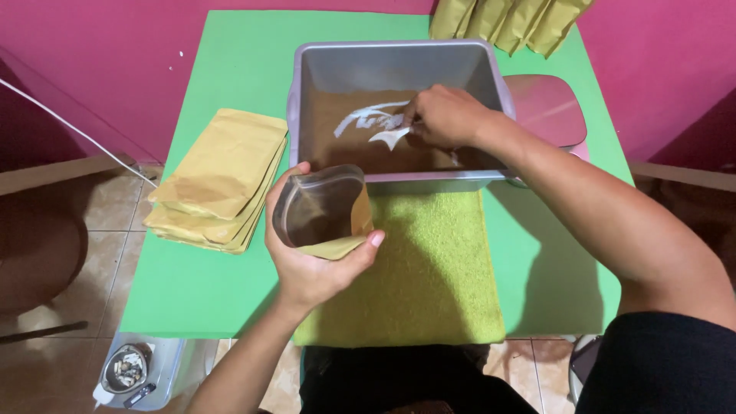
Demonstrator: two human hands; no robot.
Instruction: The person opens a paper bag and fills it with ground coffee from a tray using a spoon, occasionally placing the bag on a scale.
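A green desk [215, 291] stood against a magenta wall [100, 54]. Beige floor tiles [107, 207] showed at nine o'clock, crossed by a white cable [69, 123]; dark shadow lay at eight o'clock.

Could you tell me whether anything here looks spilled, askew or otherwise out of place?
Nothing looks spilled: the brown powder stays inside the grey tub, and the green towel looks clean. The stack of yellow pouches is only slightly fanned. The left hand holds an open pouch; the right hand holds a scoop.
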